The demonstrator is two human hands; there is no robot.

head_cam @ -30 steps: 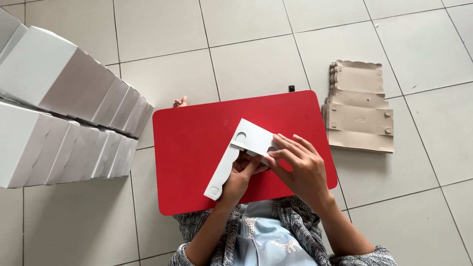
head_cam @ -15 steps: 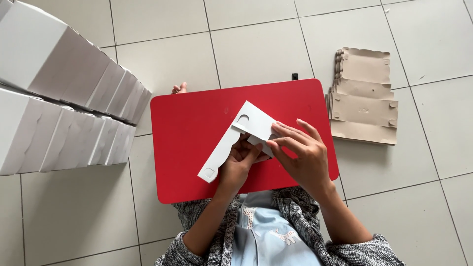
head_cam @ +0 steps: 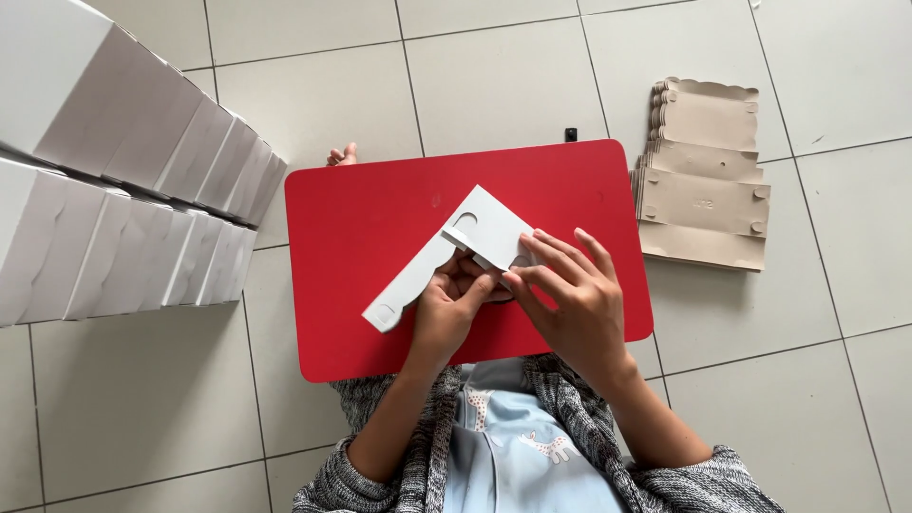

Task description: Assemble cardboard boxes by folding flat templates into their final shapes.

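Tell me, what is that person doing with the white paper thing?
A person sitting on the tiled floor holds a flat white cardboard box blank over a small red table. The left hand grips it from below while the right hand presses on a flap. Folded white boxes sit at one side, a stack of brown blanks at the other.

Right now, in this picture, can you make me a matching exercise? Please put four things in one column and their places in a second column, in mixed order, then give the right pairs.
Things:
1. white card blank
2. brown stack
3. white boxes
4. red board

Places:
A. on the tiles, at the right edge of the board
B. in both hands, over the board
C. in rows on the floor, at the left of the picture
D. flat on the floor, in front of the person

Pairs: 1-B, 2-A, 3-C, 4-D. The left hand and the right hand both grip the blank.
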